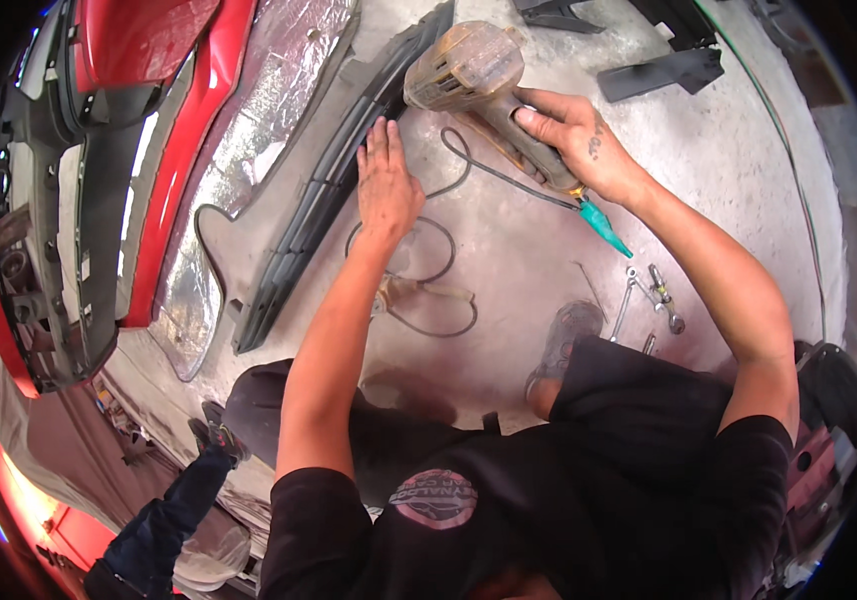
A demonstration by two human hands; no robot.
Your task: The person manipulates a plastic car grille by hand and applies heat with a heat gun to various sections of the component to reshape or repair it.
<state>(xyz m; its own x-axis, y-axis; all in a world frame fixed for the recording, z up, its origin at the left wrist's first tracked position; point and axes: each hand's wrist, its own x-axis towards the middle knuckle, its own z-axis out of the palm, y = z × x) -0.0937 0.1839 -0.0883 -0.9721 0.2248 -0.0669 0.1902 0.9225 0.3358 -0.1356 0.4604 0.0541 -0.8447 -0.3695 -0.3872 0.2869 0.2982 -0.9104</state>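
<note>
My right hand [579,135] is wrapped round the handle of a corded pistol-grip power tool [469,68], worn and brownish. Its cord leaves the handle's lower end through green wrapping [604,228]. The tool's broad head is held over the upper part of a long black slatted plastic trim piece [324,185] lying slantwise on the floor. With fingers stretched out, my left hand [389,185] rests against the right edge of that trim, just below the tool's head. What the tool's front end faces is hidden.
To the left stands a red and black car bumper [164,190], beside a silvery foil-faced sheet [269,110]. Wrenches [629,295] lie near my shoe [571,340]. The looped cord [449,255] crosses the floor. Black plastic parts [664,75] lie at the far right. Another person's leg [174,525] shows lower left.
</note>
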